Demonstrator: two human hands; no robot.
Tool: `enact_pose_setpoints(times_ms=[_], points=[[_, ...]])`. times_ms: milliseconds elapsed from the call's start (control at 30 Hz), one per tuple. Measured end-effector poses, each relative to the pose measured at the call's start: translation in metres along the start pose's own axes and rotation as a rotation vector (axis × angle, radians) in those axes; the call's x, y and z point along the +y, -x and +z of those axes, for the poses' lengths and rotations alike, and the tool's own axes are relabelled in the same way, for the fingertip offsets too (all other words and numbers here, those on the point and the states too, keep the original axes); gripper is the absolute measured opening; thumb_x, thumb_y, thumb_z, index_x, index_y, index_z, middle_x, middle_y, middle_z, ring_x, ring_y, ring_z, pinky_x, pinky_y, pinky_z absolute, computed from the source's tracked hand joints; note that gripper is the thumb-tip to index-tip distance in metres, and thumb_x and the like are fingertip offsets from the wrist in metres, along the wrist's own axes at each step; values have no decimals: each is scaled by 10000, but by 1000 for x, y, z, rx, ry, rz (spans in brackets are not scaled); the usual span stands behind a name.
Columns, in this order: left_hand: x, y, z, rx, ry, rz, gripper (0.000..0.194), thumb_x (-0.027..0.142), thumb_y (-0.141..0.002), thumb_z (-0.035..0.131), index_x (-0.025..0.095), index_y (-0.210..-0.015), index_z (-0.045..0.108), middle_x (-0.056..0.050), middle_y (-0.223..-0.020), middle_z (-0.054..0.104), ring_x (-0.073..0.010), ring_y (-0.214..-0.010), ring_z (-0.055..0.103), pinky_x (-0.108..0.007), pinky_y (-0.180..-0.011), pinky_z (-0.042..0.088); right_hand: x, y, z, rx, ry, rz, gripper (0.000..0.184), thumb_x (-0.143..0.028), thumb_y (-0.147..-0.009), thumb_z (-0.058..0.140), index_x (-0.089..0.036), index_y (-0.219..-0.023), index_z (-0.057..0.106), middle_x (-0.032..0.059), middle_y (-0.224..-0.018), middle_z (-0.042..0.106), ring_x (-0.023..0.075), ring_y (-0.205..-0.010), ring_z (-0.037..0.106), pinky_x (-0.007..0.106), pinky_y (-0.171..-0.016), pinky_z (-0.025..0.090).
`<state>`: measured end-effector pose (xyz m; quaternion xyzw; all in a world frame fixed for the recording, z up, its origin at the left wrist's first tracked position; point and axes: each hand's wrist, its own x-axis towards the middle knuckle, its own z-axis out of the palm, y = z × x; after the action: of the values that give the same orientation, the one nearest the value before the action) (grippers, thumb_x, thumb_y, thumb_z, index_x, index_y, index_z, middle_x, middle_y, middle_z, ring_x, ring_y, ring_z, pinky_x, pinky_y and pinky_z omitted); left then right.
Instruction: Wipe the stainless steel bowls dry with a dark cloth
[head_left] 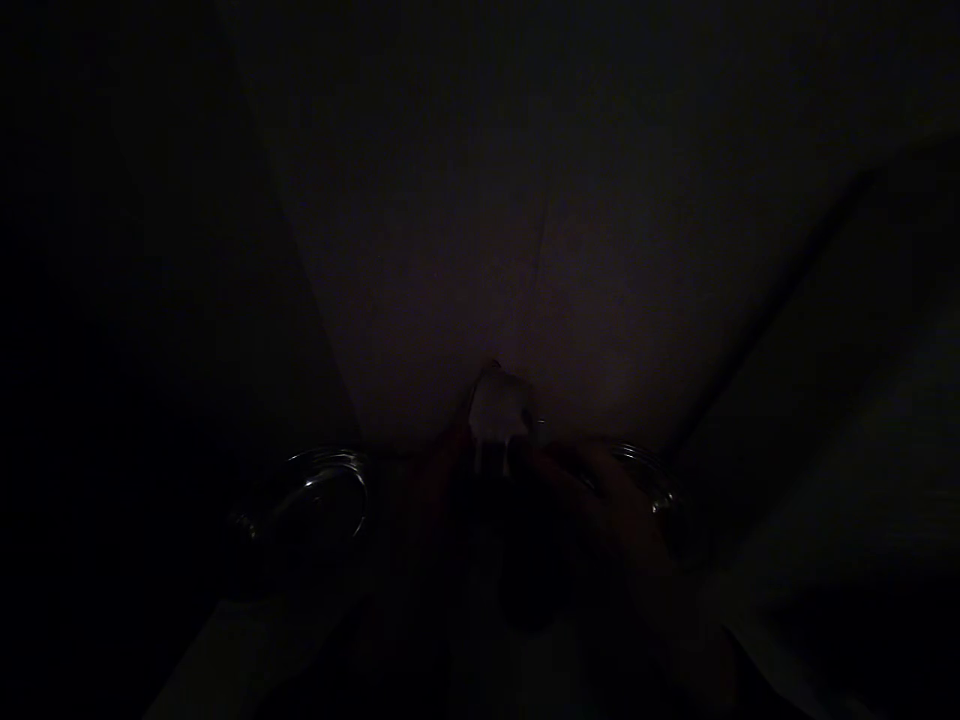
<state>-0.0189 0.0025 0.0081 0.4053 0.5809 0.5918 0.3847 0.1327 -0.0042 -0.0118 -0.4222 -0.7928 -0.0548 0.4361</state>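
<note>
The picture is almost black. A small pale object (496, 408) shows low in the middle, with something pale trailing down from it. Faint reddish shapes on either side of it look like my left hand (439, 480) and my right hand (626, 525), both close to or touching the pale object. Their fingers are lost in the dark, so I cannot tell whether either hand is open or closed, or which one holds the object.
A shiny round metal rim (322, 495) glints at the lower left and another metal rim (652, 485) at the lower right, partly behind my right hand. A dim plain wall (525, 200) fills the background.
</note>
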Motion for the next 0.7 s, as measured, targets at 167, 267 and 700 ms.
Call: enact_pose_setpoints(times_ms=[167, 267, 700], points=[[-5, 1, -2, 71, -133, 40, 153, 356, -678, 661, 260, -779, 724, -46, -895, 718, -269, -955, 622, -356, -843, 470, 7, -6, -5, -6, 74, 15, 282, -230, -940, 391, -211, -1153, 576, 74, -923, 698, 193, -748, 681, 301, -601, 556], [-3, -1, -2, 11, -179, -50, 190, 372, -722, 626, 249, -815, 738, -54, -843, 732, -256, -818, 653, -337, -703, 493, 14, -10, -14, 44, 142, 177, 244, -279, -939, 417, -213, -1126, 559, 52, -845, 714, 195, -663, 685, 295, -550, 540], [9, 9, 13, -65, 29, -198, 372, 482, -808, 523, 222, -994, 714, -68, -1005, 730, -252, -934, 672, -326, -726, 517, -7, 0, -3, -184, -30, 125, 464, -242, -911, 426, -161, -1368, 419, 155, -1203, 585, 225, -951, 650, 349, -741, 577]])
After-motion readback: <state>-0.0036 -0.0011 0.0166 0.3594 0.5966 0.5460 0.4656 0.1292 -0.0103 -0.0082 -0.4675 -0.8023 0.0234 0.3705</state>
